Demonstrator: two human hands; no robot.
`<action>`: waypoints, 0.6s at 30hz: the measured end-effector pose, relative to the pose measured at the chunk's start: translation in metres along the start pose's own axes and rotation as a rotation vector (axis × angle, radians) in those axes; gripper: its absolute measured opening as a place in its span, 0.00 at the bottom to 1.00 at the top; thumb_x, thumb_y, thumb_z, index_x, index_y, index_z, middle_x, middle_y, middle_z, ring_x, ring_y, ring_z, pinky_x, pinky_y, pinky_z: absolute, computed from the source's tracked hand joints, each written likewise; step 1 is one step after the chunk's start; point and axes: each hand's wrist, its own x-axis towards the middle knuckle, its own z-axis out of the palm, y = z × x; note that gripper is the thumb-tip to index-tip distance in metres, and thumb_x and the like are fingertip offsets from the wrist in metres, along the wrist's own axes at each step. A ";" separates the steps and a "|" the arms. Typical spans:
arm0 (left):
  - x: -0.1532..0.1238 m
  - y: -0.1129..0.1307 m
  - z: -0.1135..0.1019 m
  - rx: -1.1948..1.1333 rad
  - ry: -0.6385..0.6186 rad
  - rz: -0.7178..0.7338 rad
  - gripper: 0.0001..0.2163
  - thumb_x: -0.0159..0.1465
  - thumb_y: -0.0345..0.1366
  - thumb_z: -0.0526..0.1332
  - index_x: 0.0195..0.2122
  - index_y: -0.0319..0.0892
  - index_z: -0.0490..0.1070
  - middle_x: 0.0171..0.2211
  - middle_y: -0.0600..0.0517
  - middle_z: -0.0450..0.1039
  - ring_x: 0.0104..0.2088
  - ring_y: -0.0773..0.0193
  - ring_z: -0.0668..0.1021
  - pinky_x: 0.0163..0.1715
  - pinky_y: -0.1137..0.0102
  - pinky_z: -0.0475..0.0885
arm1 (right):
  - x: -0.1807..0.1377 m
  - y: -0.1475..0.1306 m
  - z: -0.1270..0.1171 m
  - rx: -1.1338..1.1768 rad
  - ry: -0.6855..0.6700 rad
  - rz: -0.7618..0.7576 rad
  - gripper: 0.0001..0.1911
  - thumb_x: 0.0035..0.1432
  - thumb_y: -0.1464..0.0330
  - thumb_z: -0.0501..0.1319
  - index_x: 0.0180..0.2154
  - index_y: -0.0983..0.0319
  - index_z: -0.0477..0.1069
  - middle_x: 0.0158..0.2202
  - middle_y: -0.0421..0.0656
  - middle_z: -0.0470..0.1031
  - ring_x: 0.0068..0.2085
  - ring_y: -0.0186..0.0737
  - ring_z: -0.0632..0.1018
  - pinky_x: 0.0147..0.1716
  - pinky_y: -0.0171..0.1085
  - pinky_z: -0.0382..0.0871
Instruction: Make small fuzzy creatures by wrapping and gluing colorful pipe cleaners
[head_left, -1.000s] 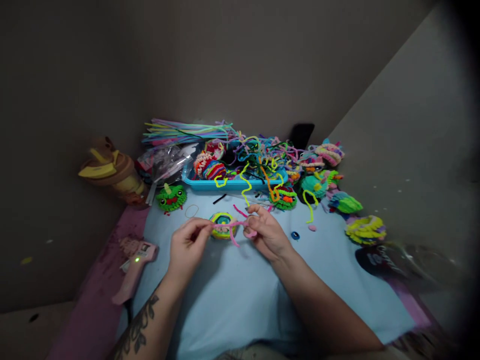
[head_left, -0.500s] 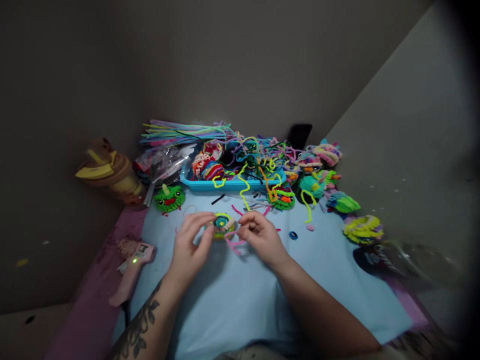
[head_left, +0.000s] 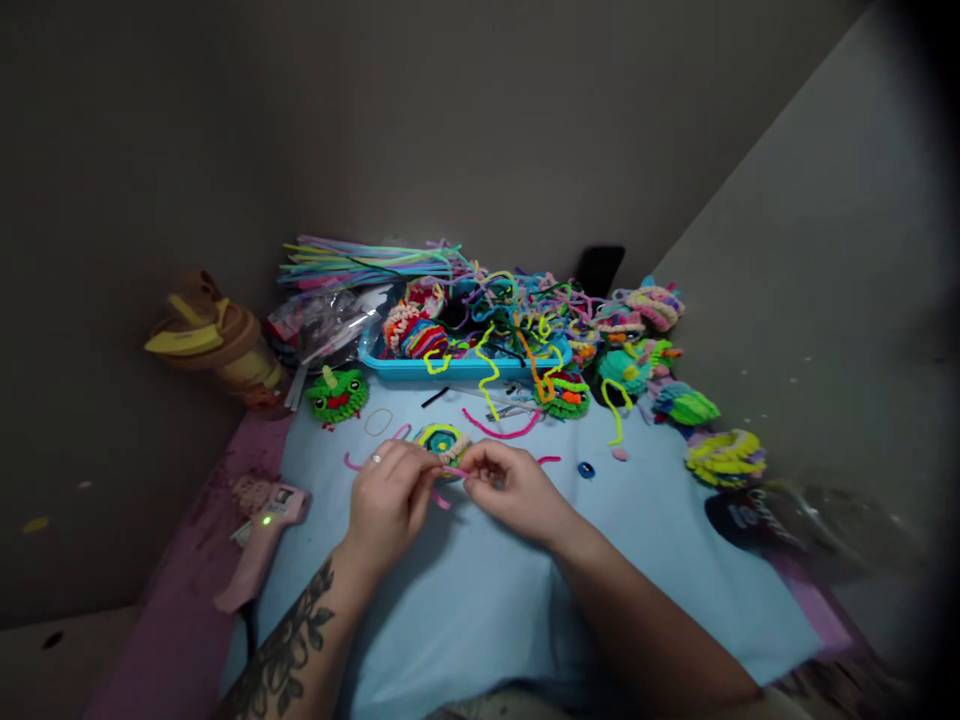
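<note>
A light pink pipe cleaner (head_left: 454, 471) runs between my two hands over the blue cloth, and one bent end of it hangs below my left fingers. My left hand (head_left: 391, 492) pinches it from the left, while my right hand (head_left: 514, 487) grips it between thumb and fingers on the other side. Just beyond my fingertips lies a round coiled piece (head_left: 442, 442) in yellow, teal and cream, its near edge partly hidden by my hands. A magenta pipe cleaner (head_left: 506, 434) curves on the cloth behind my right hand.
At the back stands a blue tray (head_left: 465, 370) heaped with tangled pipe cleaners. A green frog-like figure (head_left: 337, 396) sits left of it. A pink glue gun (head_left: 262, 545) with a lit green light lies at left, near a brown cup (head_left: 225, 345). Several fuzzy pieces (head_left: 726, 458) line the right.
My left hand has closed from a spread pose onto the pink pipe cleaner and come nearer my right hand. The pipe cleaner has shifted left. The magenta one behind shows more fully.
</note>
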 end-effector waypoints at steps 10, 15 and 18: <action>-0.001 -0.002 0.001 0.026 0.003 -0.034 0.05 0.62 0.30 0.54 0.33 0.42 0.68 0.29 0.50 0.73 0.32 0.63 0.73 0.34 0.68 0.68 | -0.001 0.008 -0.003 -0.322 0.024 -0.075 0.09 0.56 0.76 0.51 0.31 0.61 0.69 0.29 0.39 0.72 0.31 0.34 0.72 0.30 0.31 0.62; -0.002 -0.004 -0.001 -0.025 0.029 -0.065 0.05 0.63 0.29 0.54 0.35 0.42 0.69 0.31 0.50 0.73 0.33 0.64 0.74 0.37 0.69 0.69 | 0.001 0.011 -0.007 -0.375 0.084 -0.136 0.09 0.60 0.72 0.52 0.30 0.60 0.67 0.28 0.40 0.71 0.31 0.36 0.71 0.30 0.33 0.61; -0.001 -0.004 -0.002 -0.006 0.017 -0.122 0.06 0.63 0.29 0.54 0.38 0.42 0.69 0.33 0.49 0.74 0.35 0.63 0.74 0.36 0.69 0.69 | 0.001 0.011 -0.007 -0.417 0.130 -0.139 0.09 0.61 0.69 0.53 0.28 0.60 0.65 0.26 0.40 0.69 0.29 0.35 0.70 0.29 0.32 0.60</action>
